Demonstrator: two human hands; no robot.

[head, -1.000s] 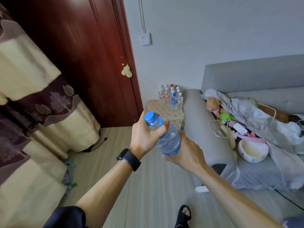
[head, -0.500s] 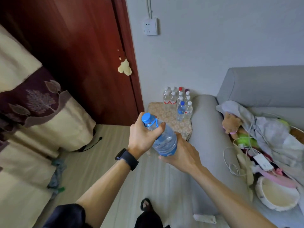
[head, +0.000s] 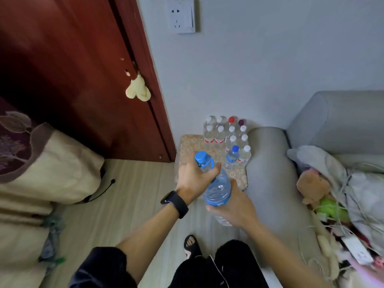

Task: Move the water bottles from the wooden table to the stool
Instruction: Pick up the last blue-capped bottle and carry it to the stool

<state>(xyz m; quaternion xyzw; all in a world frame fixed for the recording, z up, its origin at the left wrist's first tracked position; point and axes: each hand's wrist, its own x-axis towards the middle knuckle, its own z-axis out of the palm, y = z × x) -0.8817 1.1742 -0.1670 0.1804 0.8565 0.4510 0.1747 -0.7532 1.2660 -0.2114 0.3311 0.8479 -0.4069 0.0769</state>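
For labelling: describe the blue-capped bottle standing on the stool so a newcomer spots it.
Between the red door and the grey sofa arm sits a floral-topped stool. In its bottle cluster, take the front-row bottle: the only blue cap among mostly white ones.

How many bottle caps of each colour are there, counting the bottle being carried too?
White caps: 9
Blue caps: 2 (one is on the held bottle)
Red caps: 1
Dark purple caps: 1
Total: 13 (the two white ones at the very back are blurry)
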